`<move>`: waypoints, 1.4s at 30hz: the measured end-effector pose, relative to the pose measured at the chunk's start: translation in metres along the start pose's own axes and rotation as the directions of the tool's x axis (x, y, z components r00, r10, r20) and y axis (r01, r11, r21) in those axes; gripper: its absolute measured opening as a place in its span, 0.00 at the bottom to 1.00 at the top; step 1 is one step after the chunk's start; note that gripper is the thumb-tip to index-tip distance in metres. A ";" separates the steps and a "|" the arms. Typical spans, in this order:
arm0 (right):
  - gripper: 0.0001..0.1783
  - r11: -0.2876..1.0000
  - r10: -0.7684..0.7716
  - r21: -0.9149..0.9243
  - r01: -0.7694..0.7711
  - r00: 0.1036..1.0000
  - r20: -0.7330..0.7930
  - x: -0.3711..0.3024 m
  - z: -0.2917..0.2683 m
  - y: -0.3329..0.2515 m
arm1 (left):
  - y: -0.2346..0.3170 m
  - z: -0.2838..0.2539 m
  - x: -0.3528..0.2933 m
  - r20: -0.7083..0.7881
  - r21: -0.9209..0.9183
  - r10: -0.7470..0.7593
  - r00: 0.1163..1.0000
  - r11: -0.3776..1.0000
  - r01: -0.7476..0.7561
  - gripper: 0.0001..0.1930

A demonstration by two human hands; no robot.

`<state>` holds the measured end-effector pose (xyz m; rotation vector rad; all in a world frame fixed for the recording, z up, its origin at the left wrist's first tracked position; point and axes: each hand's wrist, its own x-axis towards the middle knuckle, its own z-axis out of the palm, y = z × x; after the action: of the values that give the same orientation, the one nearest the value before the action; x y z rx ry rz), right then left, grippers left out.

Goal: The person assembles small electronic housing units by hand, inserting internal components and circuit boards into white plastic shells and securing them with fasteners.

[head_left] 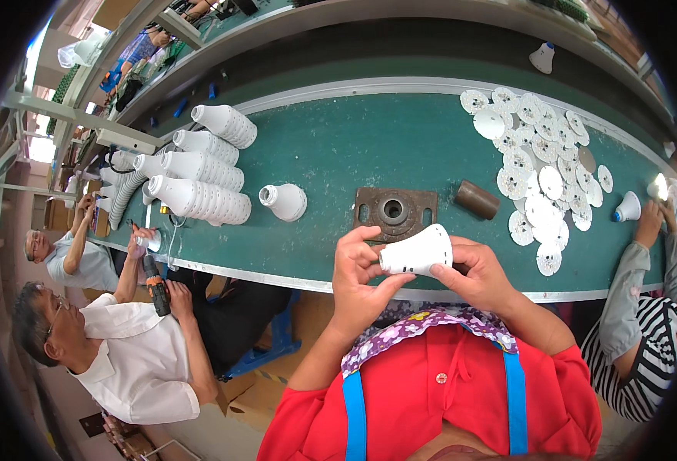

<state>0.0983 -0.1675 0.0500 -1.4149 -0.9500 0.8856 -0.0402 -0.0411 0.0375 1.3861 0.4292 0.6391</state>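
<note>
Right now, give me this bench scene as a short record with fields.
left hand: grips the narrow end of the white bulb housing
right hand: supports the housing's wide end
housing: held sideways above the table's near edge
metal fixture: brown plate with a round hole, on the green table just beyond the hands
brown cylinder: lying right of the fixture
round boards: white discs heaped at the right
stacked housings: rows lying at the left
single housing: lying alone, left of the fixture
</note>
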 end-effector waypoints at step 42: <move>0.09 0.731 -0.550 -0.560 0.390 0.822 -0.146 -0.014 -0.002 -0.009 | -0.015 -0.004 -0.002 0.001 -0.445 -0.135 0.991 0.887 0.121 0.08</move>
<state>0.0948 -0.1808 0.0590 -1.5742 -1.2865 0.0033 -0.0416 -0.0404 0.0220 0.9043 0.3665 0.6044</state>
